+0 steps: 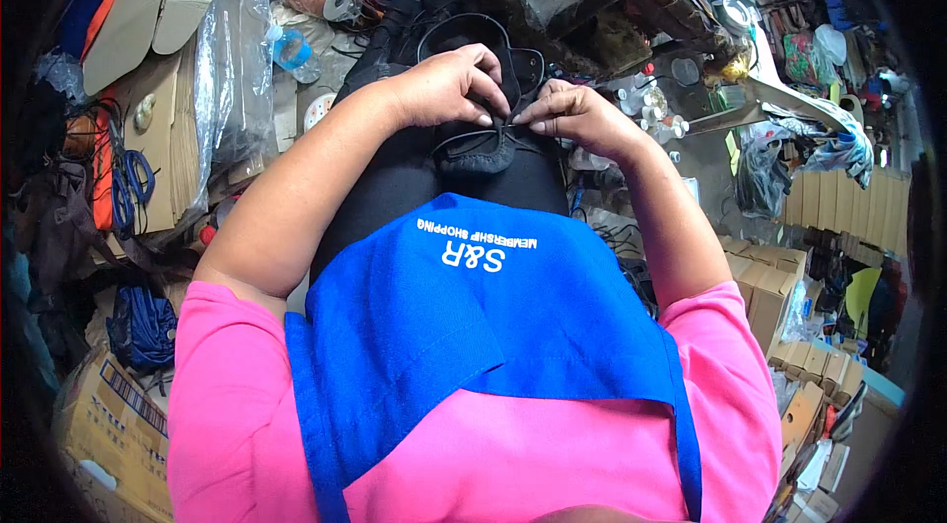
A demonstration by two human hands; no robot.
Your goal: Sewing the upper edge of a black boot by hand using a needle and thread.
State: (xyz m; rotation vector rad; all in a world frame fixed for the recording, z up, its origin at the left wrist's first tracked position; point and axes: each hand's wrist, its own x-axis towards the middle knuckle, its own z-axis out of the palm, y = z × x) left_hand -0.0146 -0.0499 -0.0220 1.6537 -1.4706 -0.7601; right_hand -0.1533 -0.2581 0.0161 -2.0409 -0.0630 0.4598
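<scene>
Head view: a black shoe (476, 150) is steadied on the lap while its thin lace (503, 131) is pinched by the closed left hand (446, 86) and right hand (580, 116), kept taut for working.

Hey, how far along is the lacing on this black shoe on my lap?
Done: a thin black lace already crosses the front of the black leather shoe. In hand: the left hand and right hand both pinch the lace at the shoe's middle, fingertips nearly meeting. Left: no finished knot shows, and the shoe's open collar further up looks unlaced, though the hands hide part of it.
</scene>
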